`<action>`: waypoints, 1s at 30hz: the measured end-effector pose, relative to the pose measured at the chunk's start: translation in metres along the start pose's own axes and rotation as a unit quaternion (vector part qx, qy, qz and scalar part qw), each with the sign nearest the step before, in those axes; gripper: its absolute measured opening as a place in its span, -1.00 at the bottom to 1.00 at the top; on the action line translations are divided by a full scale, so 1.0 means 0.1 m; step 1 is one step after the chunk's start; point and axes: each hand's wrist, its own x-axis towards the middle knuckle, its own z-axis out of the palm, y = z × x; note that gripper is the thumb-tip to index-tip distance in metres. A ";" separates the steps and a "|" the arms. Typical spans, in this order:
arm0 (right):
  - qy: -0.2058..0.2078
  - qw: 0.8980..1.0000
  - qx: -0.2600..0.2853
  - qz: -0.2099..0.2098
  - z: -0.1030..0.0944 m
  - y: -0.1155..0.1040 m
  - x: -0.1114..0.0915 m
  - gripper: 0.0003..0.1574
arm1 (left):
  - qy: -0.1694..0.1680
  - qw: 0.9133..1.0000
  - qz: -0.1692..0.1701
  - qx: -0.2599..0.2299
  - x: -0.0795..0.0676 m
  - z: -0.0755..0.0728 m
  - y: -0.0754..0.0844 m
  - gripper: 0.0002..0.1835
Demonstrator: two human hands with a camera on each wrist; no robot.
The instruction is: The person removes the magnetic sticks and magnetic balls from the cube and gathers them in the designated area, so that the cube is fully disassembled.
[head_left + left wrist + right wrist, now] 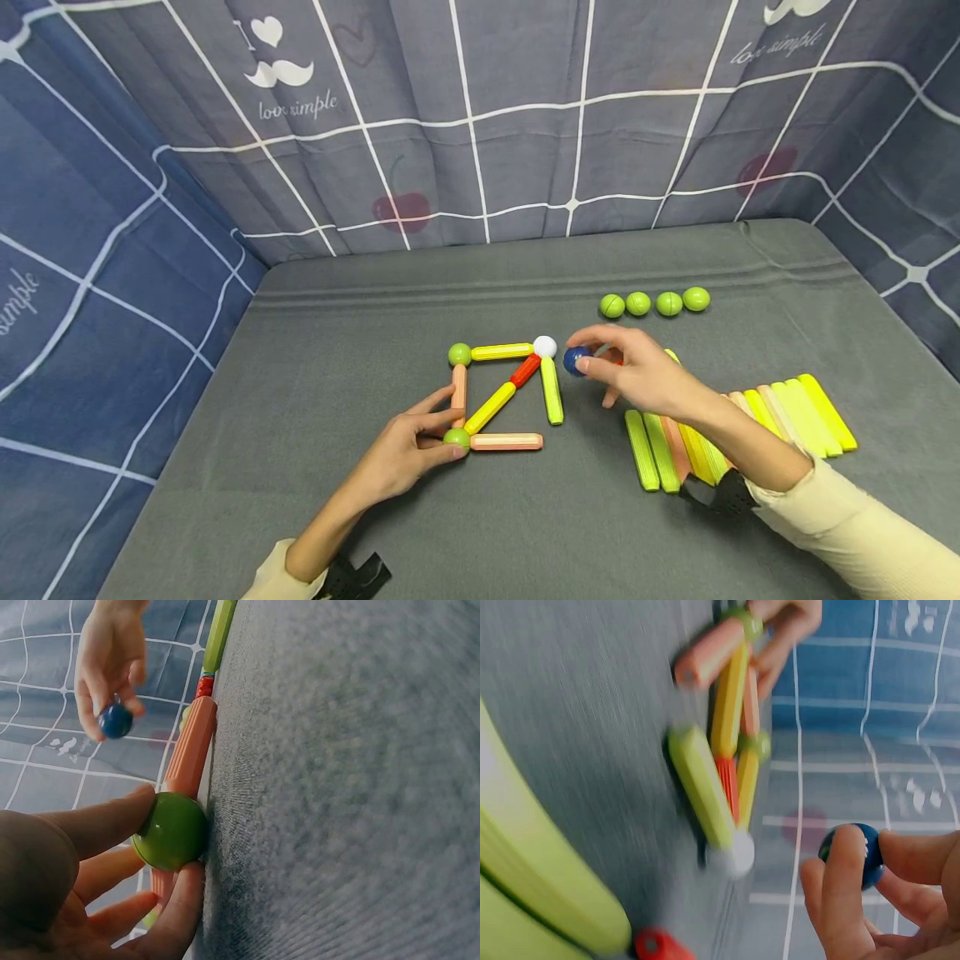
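My left hand (405, 450) pinches a green ball (171, 831) at the near left corner of a flat frame of rods. Two pink rods (507, 442) and a yellow-and-red diagonal (491, 408) run from that ball. A second green ball (460, 354) forms the far left corner, joined by a yellow rod (502, 352) to a white ball (545, 347). From the white ball a lime rod (552, 392) points toward me, its near end apart from the pink rod. Just right of the white ball, my right hand (645, 371) holds a blue ball (855, 855) between thumb and fingers, raised above the cloth.
Several green balls (669, 303) line up at the back right. Yellow, lime and pink rods (810, 417) lie side by side at the right, partly under my right forearm. A red piece (662, 946) lies near them. A checked curtain (450, 125) encloses the back and sides.
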 end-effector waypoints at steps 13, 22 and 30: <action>0.055 0.992 -0.069 0.094 -0.27 0.36 0.73 -0.57 | -0.004 1.000 -0.008 -0.016 0.00 0.00 -0.01 -0.43; 0.046 0.991 -0.081 0.100 -0.24 0.47 0.81 -0.61 | -0.005 1.000 -0.003 -0.019 0.01 0.00 0.00 -0.44; 0.046 0.992 -0.068 0.097 -0.27 0.52 0.82 -0.58 | -0.005 1.000 0.003 -0.024 0.01 0.00 -0.03 -0.44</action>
